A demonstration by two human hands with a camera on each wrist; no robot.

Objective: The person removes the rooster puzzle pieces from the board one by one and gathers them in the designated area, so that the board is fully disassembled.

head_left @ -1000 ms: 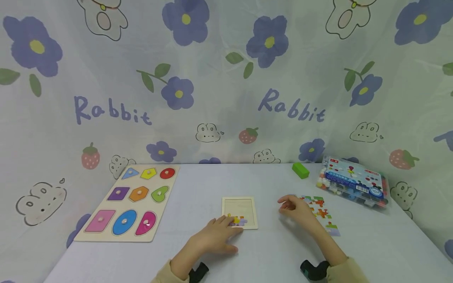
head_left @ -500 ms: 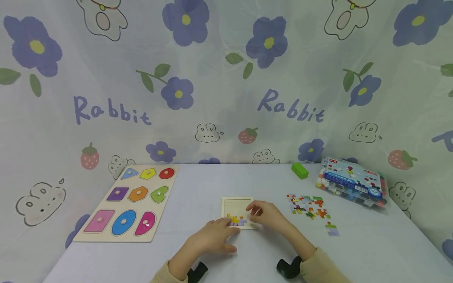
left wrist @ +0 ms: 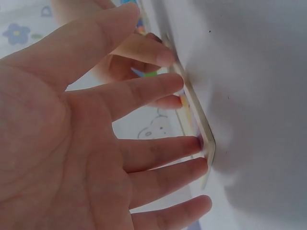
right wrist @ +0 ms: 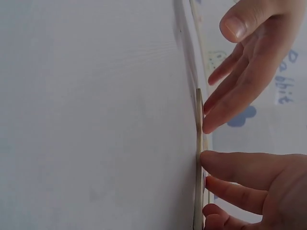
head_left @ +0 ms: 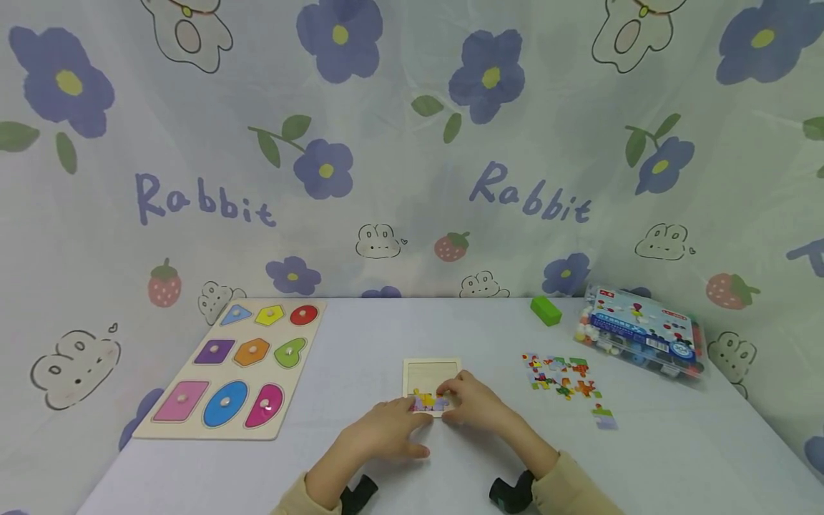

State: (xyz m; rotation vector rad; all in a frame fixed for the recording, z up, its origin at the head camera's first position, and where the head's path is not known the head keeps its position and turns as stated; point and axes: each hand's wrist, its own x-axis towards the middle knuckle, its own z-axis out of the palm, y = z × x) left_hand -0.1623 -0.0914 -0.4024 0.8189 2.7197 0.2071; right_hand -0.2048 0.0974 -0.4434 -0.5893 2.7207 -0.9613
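Note:
A small wooden puzzle frame [head_left: 433,369] lies at the middle of the table, with joined yellow, purple and orange jigsaw pieces [head_left: 428,400] along its near side. My left hand [head_left: 386,428] reaches in from the left, its fingers nearly straight. In the left wrist view its fingertips [left wrist: 199,143] meet the frame's rim. From the right, my right hand [head_left: 479,406] bends over the frame. Its index fingertip is at the pieces, and its thumb [right wrist: 230,163] touches the frame's edge, apart from the index finger. No piece shows between them.
Several loose jigsaw pieces [head_left: 566,377] lie to the right, with one piece [head_left: 604,417] set apart nearer. A shape-knob board [head_left: 247,379] lies on the left. At the back right are a green block [head_left: 546,311] and a clear plastic box [head_left: 644,332].
My right hand has moved left from the loose pieces to the frame, then lowered to its near right side. My left hand has stayed at the frame's near left.

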